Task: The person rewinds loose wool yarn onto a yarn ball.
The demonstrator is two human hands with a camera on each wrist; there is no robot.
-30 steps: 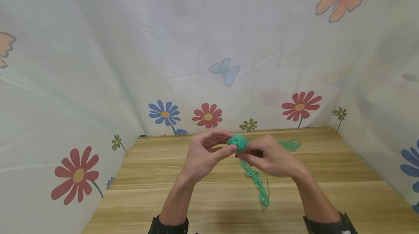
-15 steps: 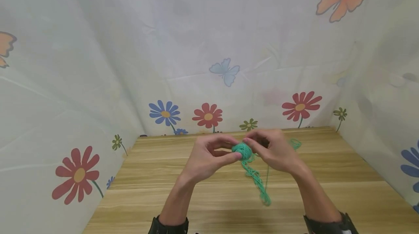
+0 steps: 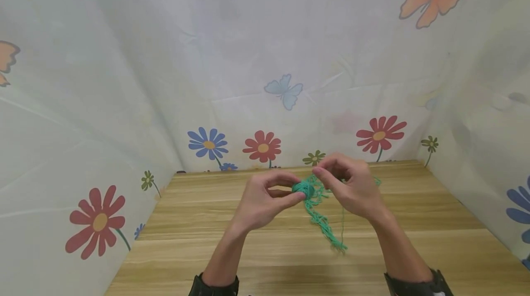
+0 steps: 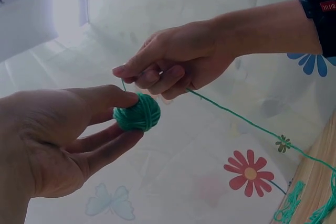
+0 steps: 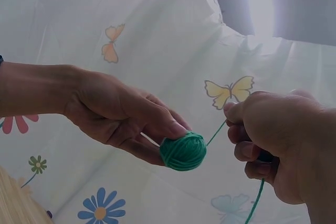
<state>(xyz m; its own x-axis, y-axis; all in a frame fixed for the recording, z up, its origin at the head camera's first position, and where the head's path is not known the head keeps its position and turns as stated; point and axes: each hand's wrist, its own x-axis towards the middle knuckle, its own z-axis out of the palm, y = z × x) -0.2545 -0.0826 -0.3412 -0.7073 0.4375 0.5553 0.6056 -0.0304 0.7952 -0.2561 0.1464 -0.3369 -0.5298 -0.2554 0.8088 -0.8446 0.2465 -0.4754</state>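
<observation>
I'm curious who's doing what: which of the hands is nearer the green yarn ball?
Left: the left hand grips the green yarn ball; the right hand is apart from it, pinching its strand.

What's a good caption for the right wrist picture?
Left hand holds a green yarn ball; right hand pinches its strand.

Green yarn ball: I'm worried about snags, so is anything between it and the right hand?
Nothing visible blocks the gap. Only a short strand spans it, running from the yarn ball to the right hand. The left hand holds the ball from the opposite side.
</observation>
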